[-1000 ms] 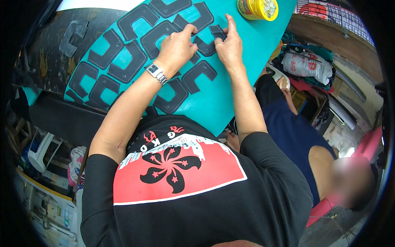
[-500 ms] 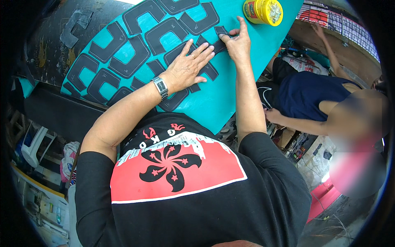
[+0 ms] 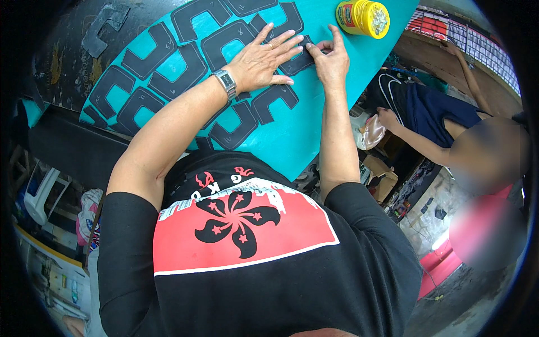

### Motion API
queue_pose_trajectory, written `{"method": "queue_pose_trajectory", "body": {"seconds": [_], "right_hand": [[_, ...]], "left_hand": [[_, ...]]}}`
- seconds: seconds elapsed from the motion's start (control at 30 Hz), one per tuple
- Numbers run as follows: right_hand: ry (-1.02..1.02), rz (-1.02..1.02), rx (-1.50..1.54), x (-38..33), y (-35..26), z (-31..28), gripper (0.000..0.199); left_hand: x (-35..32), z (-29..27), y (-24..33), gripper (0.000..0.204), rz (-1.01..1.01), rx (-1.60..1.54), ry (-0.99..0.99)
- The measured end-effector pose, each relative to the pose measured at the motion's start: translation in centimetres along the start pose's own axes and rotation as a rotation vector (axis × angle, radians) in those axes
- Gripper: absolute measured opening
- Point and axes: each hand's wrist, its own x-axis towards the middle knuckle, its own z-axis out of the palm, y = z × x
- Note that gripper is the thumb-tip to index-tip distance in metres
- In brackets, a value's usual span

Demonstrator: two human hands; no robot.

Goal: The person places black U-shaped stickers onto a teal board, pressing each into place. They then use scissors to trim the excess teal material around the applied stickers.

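A teal sheet (image 3: pixel 331 106) lies on the work table, covered with several dark U-shaped cut pieces (image 3: pixel 168 73). My left hand (image 3: pixel 264 59), with a metal wristwatch on the wrist, lies flat with fingers spread across the pieces near the sheet's middle. My right hand (image 3: pixel 331 62) is right beside it, with fingertips pinching the edge of one dark piece (image 3: pixel 297 62) against the teal sheet. Both forearms reach up from my black and red shirt.
A yellow jar (image 3: pixel 364 17) with a yellow lid stands on the teal sheet's far right. A dark worktop (image 3: pixel 62 67) with a loose dark scrap lies to the left. Another person (image 3: pixel 443 121) sits at right, holding something pale. Clutter sits lower left.
My left hand has flattened and spread over the dark pieces. My right hand stays pinching the piece. The view has shifted, and the person at right has moved further up.
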Motion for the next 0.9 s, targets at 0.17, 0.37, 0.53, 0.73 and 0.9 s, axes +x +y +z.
{"method": "queue_pose_trajectory", "body": {"seconds": [0.17, 0.37, 0.53, 0.73, 0.9], "right_hand": [[-0.056, -0.029, 0.363, 0.3, 0.2, 0.7, 0.068], [-0.142, -0.08, 0.616, 0.0, 0.1, 0.9, 0.067], [-0.015, -0.137, 0.322, 0.1, 0.1, 1.1, 0.061], [0.046, -0.099, 0.009, 0.4, -0.5, 1.9, 0.059], [0.141, -0.135, -0.227, 0.9, -0.7, 1.7, 0.069]], "left_hand": [[0.0, 0.4, -0.1, 0.082, 0.014, -0.006, -0.007], [0.0, 0.4, -0.1, 0.083, 0.019, 0.001, 0.003], [0.1, 0.6, 0.0, 0.086, 0.024, 0.014, -0.006], [0.1, 0.5, -0.1, 0.087, 0.044, 0.07, -0.078], [0.3, 0.1, -0.1, 0.085, 0.048, 0.083, -0.09]]}}
